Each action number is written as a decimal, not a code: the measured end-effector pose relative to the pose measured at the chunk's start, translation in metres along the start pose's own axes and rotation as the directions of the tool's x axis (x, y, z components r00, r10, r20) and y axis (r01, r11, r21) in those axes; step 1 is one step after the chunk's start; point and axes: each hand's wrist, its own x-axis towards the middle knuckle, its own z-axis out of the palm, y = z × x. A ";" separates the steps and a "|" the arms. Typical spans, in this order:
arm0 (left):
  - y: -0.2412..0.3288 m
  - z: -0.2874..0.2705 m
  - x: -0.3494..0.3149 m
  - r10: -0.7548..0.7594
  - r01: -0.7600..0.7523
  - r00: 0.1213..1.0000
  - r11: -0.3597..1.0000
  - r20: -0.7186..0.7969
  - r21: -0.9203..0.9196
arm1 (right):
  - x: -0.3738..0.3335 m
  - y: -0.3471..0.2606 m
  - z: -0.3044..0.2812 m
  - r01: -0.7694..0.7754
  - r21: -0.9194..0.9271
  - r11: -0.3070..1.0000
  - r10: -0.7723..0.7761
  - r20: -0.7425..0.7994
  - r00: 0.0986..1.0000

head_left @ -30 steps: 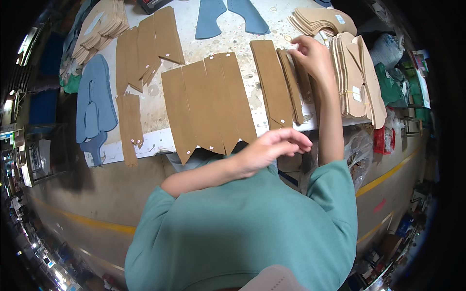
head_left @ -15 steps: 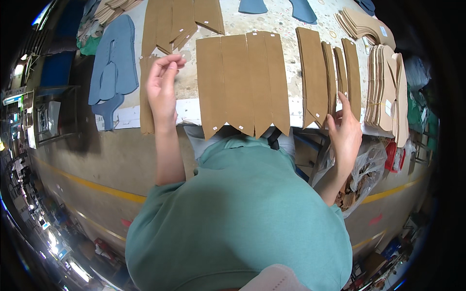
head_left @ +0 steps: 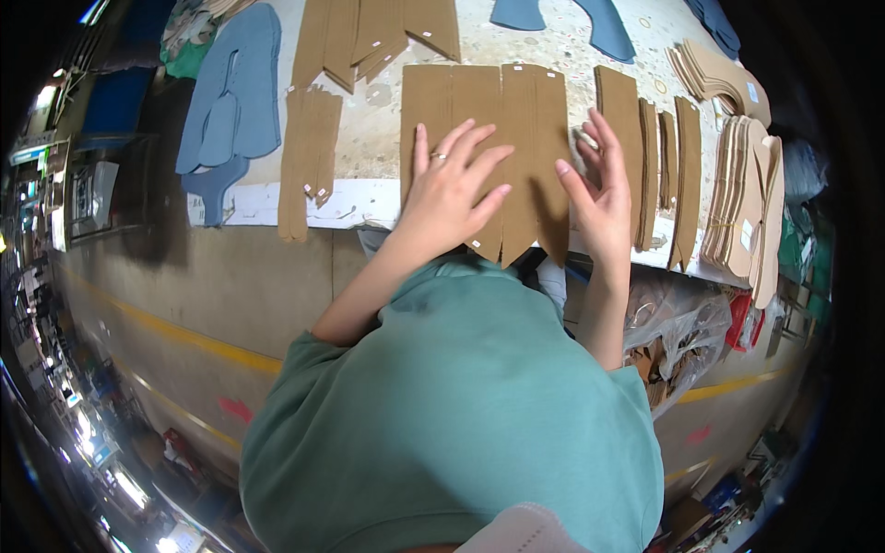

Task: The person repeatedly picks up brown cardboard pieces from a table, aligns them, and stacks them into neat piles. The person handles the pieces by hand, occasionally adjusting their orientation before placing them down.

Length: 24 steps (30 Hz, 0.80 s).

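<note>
Brown flat panels (head_left: 535, 101) with pointed lower ends and small white tags lie side by side at the table's front edge. My left hand (head_left: 452, 189) is spread over the left part of these panels, fingers apart, a ring on one finger. Just right of them is my right hand (head_left: 604, 198), fingers curved and apart with nothing seen between them. Its shadow falls on the rightmost panel. Beyond that hand stand a wide brown stack (head_left: 618, 88) and several narrow brown strips (head_left: 687, 175). Shorter brown strips (head_left: 300, 147) lie left of the panels.
More brown pieces (head_left: 369, 28) lie at the far side of the white table (head_left: 355, 198). Blue shaped pieces (head_left: 230, 101) rest at the left. Stacked beige pieces (head_left: 737, 194) stand at the right edge, above a clear plastic bag (head_left: 678, 323) of brown scraps.
My left hand has moved right from the short strips onto the middle panels and spread out. My right hand has left the narrow strips, moving left and farther over the table. The view has shifted slightly.
</note>
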 end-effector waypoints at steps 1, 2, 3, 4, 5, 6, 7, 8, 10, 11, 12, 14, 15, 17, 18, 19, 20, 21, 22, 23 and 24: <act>0.002 0.005 0.002 -0.006 0.006 1.000 1.000 -0.006 0.012 | 0.003 0.004 0.005 -0.048 0.067 0.997 0.051 -0.036 0.998; 0.002 0.009 0.003 -0.022 0.021 1.000 0.999 0.009 0.028 | 0.004 0.007 0.008 -0.051 0.132 0.990 0.061 -0.073 0.995; 0.001 0.010 0.003 -0.024 0.023 0.999 0.999 0.028 0.036 | 0.005 0.007 0.004 -0.066 0.056 0.996 0.066 0.001 0.998; 0.000 0.011 0.002 -0.009 0.009 1.000 0.999 0.008 0.036 | 0.005 0.008 0.002 -0.167 -0.046 0.985 0.169 0.041 0.985; 0.000 0.012 0.002 -0.004 0.004 1.000 0.999 0.002 0.038 | 0.002 0.008 0.000 -0.103 -0.106 0.989 0.114 0.099 0.989; 0.000 0.012 0.001 0.001 -0.001 1.000 0.999 -0.004 0.038 | -0.002 0.006 -0.004 -0.093 -0.181 0.979 0.117 0.125 0.985; -0.001 0.013 0.001 0.000 0.000 1.000 0.999 -0.007 0.037 | -0.003 0.004 -0.005 -0.043 -0.233 0.972 0.084 0.171 0.982; -0.001 0.013 0.000 0.000 0.000 1.000 0.999 -0.009 0.036 | -0.003 0.002 -0.005 -0.059 -0.171 0.984 0.087 0.164 0.983; 0.000 0.012 0.001 0.000 0.001 1.000 1.000 -0.024 0.031 | 0.001 -0.007 -0.008 -0.098 -0.025 0.995 0.101 0.158 0.982; 0.001 0.011 0.001 -0.001 0.002 0.999 1.000 -0.037 0.028 | 0.000 -0.015 -0.015 -0.121 0.104 0.987 0.104 0.156 0.982; 0.002 0.010 0.002 -0.011 0.012 0.999 1.000 -0.032 0.024 | -0.002 -0.025 -0.022 -0.149 0.192 0.970 0.120 0.155 0.981; 0.002 0.004 0.001 -0.067 0.040 0.986 0.983 -0.150 -0.179 | -0.006 -0.044 -0.033 -0.085 0.385 0.919 0.034 0.138 0.990; 0.001 0.001 0.002 -0.099 0.040 0.974 0.960 -0.201 -0.278 | -0.001 -0.051 -0.035 -0.055 0.446 0.893 -0.027 0.175 0.984; -0.002 -0.005 0.002 -0.205 0.129 0.956 0.936 -0.210 -0.328 | 0.003 -0.057 -0.029 -0.081 0.431 0.899 0.017 0.151 0.988; -0.005 -0.008 0.002 -0.255 0.169 0.943 0.920 -0.215 -0.353 | 0.005 -0.058 -0.025 -0.086 0.427 0.900 0.023 0.151 0.988; -0.009 -0.010 0.003 -0.215 0.142 0.944 0.950 -0.251 -0.279 | 0.005 -0.057 -0.020 -0.101 0.468 0.878 0.024 0.168 0.986; -0.013 -0.011 0.004 -0.199 0.145 0.941 0.968 -0.275 -0.207 | 0.004 -0.058 -0.018 -0.134 0.463 0.876 0.037 0.212 0.976; -0.017 -0.012 0.004 -0.179 0.139 0.935 0.979 -0.307 -0.148 | 0.005 -0.055 -0.015 -0.099 0.444 0.891 -0.003 0.223 0.975; -0.020 -0.012 0.004 -0.160 0.137 0.928 0.986 -0.337 -0.089 | 0.004 -0.049 -0.008 -0.113 0.480 0.870 0.003 0.225 0.974; -0.022 -0.011 0.003 -0.193 0.164 0.921 0.980 -0.338 -0.111 | 0.004 -0.043 -0.002 -0.067 0.511 0.857 -0.054 0.218 0.974; -0.025 -0.011 0.002 -0.204 0.169 0.922 0.977 -0.328 -0.131 | 0.002 -0.036 0.004 -0.141 0.548 0.825 0.014 0.229 0.973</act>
